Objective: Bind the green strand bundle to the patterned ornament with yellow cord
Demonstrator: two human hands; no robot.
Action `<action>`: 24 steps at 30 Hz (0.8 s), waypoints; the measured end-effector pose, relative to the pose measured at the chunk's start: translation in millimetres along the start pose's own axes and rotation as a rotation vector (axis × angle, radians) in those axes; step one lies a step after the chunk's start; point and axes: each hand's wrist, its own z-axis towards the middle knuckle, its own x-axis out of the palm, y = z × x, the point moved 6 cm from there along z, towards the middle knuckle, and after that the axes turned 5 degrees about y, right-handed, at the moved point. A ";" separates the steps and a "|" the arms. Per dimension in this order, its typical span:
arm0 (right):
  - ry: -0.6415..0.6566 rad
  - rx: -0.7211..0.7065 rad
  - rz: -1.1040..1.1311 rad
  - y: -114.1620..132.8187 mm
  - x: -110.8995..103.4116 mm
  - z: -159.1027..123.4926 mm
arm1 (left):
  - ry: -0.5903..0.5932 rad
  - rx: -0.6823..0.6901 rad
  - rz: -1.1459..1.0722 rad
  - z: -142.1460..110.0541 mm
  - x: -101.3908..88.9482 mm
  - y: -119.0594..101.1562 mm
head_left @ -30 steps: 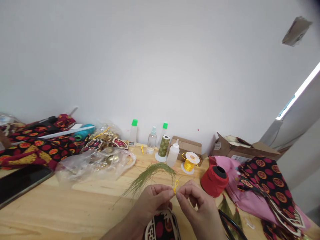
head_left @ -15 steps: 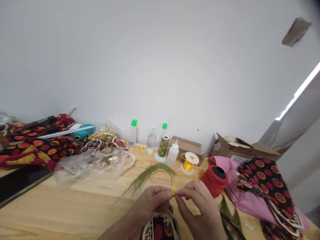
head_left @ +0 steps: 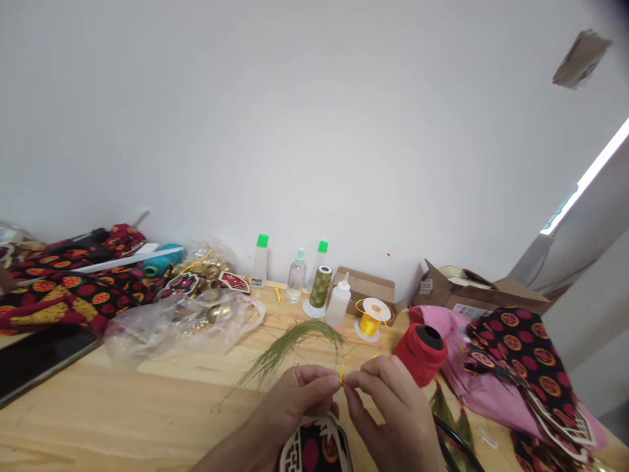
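Observation:
My left hand (head_left: 297, 401) and my right hand (head_left: 393, 410) meet low in the middle of the view, both pinched on a short yellow cord (head_left: 343, 373) that loops up between the fingertips. Below the hands lies a black and red patterned ornament with a cream fretwork edge (head_left: 314, 449), partly cut off by the frame. A bundle of olive green threads (head_left: 287, 346) curves over the wooden table (head_left: 122, 406) just behind my left hand. A red thread cone (head_left: 420, 353) lies close to my right hand.
Along the wall stand green-capped bottles (head_left: 261, 259), a clear bottle (head_left: 295, 284), an olive spool (head_left: 321, 288), a white squeeze bottle (head_left: 339, 303) and a yellow cord spool (head_left: 371, 320). A plastic bag with brass bells (head_left: 196, 318) and patterned fabric (head_left: 63, 292) lie left; cardboard boxes (head_left: 472, 292) and more patterned pieces (head_left: 531, 367) right.
Both hands stayed on the yellow cord and shifted slightly lower; the fingers of my right hand worked the cord a little. The view tilted a touch.

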 end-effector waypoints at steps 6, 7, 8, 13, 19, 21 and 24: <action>0.019 0.071 0.064 -6.1 7.7 -6.3 | -0.066 -0.006 -0.039 1.1 -6.6 3.1; 0.033 0.099 0.085 -7.5 8.9 -6.5 | -0.080 -0.001 -0.035 1.1 -7.6 3.0; 0.043 0.132 0.109 -9.0 9.8 -6.5 | -0.094 0.003 -0.033 1.1 -8.6 3.2; 0.080 0.355 0.222 -18.2 16.7 -7.2 | -0.124 -0.016 -0.067 1.5 -12.0 7.7; 0.113 0.551 0.410 -31.0 32.1 -16.1 | -0.161 -0.023 -0.055 2.5 -17.8 10.9; 0.102 0.562 0.410 -31.5 33.0 -17.6 | -0.168 -0.018 -0.050 2.3 -17.5 9.9; 0.054 0.518 0.336 -27.4 28.7 -16.5 | -0.158 -0.019 -0.054 1.7 -13.9 7.7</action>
